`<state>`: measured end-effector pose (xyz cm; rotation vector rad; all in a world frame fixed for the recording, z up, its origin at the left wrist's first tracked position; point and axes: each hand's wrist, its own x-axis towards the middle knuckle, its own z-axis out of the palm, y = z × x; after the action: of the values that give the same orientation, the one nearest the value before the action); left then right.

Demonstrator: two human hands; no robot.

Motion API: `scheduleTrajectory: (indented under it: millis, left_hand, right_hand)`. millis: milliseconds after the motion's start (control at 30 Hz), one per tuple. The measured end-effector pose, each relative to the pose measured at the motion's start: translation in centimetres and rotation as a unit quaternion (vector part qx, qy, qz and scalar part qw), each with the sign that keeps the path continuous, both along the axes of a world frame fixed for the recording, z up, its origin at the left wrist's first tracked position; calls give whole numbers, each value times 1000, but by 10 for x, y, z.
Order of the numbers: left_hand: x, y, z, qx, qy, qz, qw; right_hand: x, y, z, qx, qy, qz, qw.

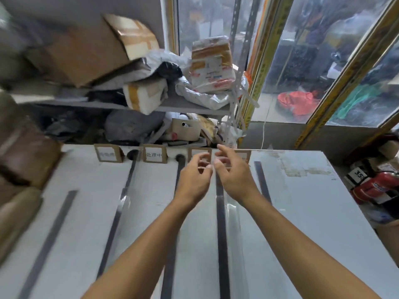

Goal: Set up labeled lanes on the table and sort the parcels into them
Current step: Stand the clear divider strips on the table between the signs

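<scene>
Just beyond both hands' loosely curled, empty fingers [203, 158], third cardboard label [197, 153] on table [302, 201].

Glass window panes [302, 50] with yellow frames [269, 39] fill the upper right. A red cloth bundle [298, 102] lies beyond the glass. At the right edge, red boxing gloves [375, 187] rest beside a black-and-white item [357, 174] marked "35".

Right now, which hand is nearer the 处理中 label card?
Left. The left hand hovers just right of the 处理中 label card; the right hand is farther right, beyond it.
</scene>
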<state>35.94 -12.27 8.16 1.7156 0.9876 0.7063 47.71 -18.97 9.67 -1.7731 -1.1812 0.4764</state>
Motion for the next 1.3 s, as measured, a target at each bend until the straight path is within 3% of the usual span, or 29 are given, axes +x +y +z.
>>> scheduleTrajectory:
  millis: [367, 600, 733, 967, 1300]
  left_hand:
    - [-276, 73, -27, 18, 104, 163, 981]
    - [-403, 86, -85, -83, 182, 215, 956]
    - [-433, 89, -99, -83, 121, 246, 958]
    - [-454, 88, -128, -206, 123, 105, 965]
    - [-453, 88, -121, -310, 46, 73, 947]
  right_hand:
    - [-254, 91, -26, -103, 53, 116, 986]
    - [-369, 146, -79, -246, 132, 144, 949]
    - [-404, 166, -102, -309, 153, 155, 926]
    - [-431, 174, -121, -337, 200, 158, 906]
    - [-429, 170, -125, -360, 253, 175, 881]
